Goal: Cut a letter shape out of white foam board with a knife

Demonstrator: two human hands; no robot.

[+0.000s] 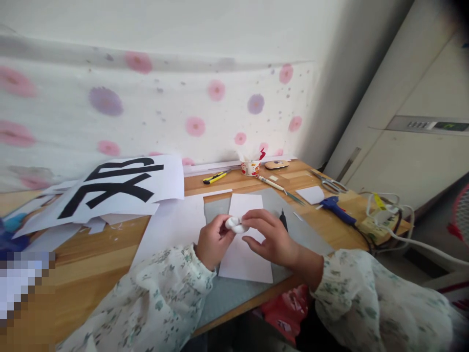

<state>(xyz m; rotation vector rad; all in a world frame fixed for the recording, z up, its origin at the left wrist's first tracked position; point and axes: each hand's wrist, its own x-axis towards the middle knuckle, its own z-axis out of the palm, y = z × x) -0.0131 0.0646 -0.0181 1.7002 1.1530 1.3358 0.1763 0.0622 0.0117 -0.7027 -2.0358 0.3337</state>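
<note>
Above a sheet of white paper (245, 259), my left hand (214, 239) grips a small white roll (237, 225) that looks like tape, pinched at its left side. My right hand (273, 237) reaches to the roll's right side with its fingertips against it. The right thumb hangs apart below, and the fingers are not wrapped round the roll. The paper lies on a grey cutting mat (304, 234). A black pen-like tool (283, 220) rests just beyond my right hand.
Left lies a printed sheet with black characters (120, 186). At the back are a yellow box cutter (215, 177), a paper cup (250, 167) and a computer mouse (276, 165). Scissors (331, 184), a blue glue gun (337, 210) and a corded power strip (381, 220) lie right.
</note>
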